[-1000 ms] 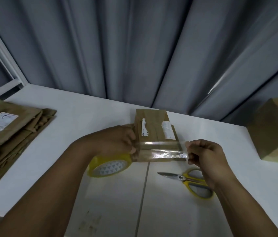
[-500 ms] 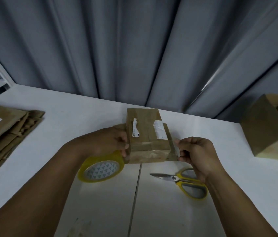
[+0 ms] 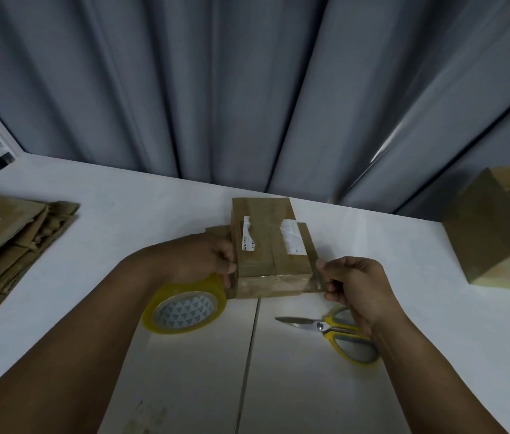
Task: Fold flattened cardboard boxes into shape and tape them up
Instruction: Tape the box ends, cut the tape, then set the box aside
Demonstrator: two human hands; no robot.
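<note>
The cardboard box (image 3: 267,245) sits in the middle of the white table (image 3: 122,214), its long axis running away from the person toward the curtain (image 3: 247,89) and its short end facing them. Two torn white labels cling to its top, and a seam runs lengthwise between them.

A strip of clear tape (image 3: 275,281) lies glossy across that near end. The left hand (image 3: 213,258) is curled at the box's left near corner, holding the top of a yellow tape roll (image 3: 185,308) that tilts against the table. The right hand (image 3: 350,283) pinches the tape's loose end at the right near corner.

Yellow-handled scissors (image 3: 335,332) lie just beside the right wrist, blades pointing left. The smooth tabletop has a seam down its middle. Grey curtain folds hang behind. Flattened cardboard (image 3: 12,239) is stacked at the far left, and made-up brown boxes (image 3: 491,233) stand at the far right.
</note>
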